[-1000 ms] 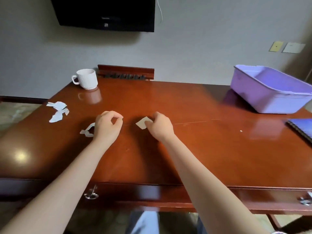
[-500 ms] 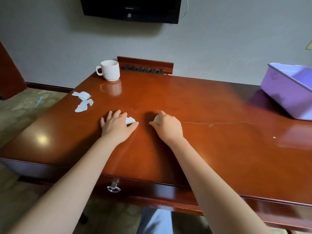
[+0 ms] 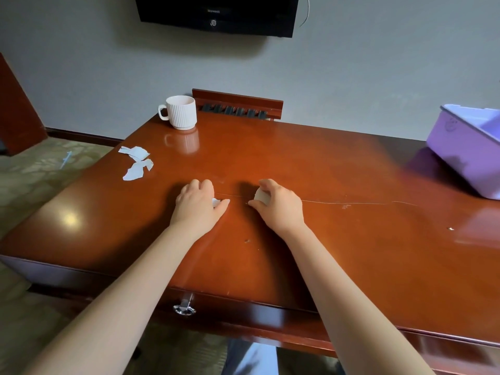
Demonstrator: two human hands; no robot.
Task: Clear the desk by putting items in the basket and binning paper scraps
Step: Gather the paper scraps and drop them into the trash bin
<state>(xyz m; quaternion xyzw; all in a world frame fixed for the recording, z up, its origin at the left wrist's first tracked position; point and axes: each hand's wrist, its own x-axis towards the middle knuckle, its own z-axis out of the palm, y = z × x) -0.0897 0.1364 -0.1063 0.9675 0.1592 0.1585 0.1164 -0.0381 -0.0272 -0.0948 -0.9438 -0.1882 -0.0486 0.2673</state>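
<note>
White scrap (image 3: 215, 202) peeks from left hand (image 3: 198, 205) fingers (image 3: 205, 185), second scrap (image 3: 261, 196) from right hand (image 3: 280, 207).

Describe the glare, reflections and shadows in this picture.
Head view: a bright glare spot on the desk at left; the mug reflected in the polish; a dark shadow beside the right hand; the basket cropped at right.

Two hands (image 3: 198, 205) (image 3: 278, 207), four paper scraps (image 3: 134, 152) (image 3: 136, 171) (image 3: 215, 202) (image 3: 261, 196), one mug (image 3: 181, 112), one basket (image 3: 468, 152), one desk (image 3: 338, 239), one television (image 3: 216, 14)
</note>
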